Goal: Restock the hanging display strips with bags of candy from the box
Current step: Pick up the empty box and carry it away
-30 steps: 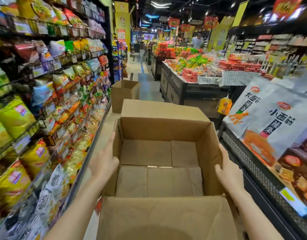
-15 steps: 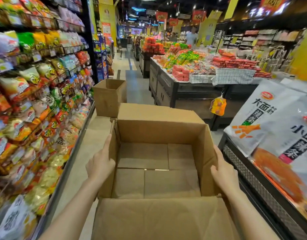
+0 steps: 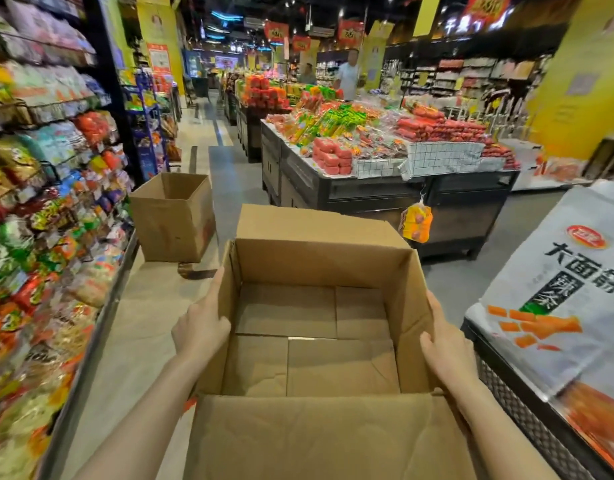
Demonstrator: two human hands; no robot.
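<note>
Worn at head height, looking forward and down a supermarket aisle, wide-angle with bent edges. Close below: an open cardboard box (image 3: pixel 312 341) between the left hand (image 3: pixel 201 327) and right hand (image 3: pixel 445 344), forearms entering from the bottom edge. Further off: snack shelves (image 3: pixel 49 188) left, a display table (image 3: pixel 385 188) ahead right; a single view only.
</note>
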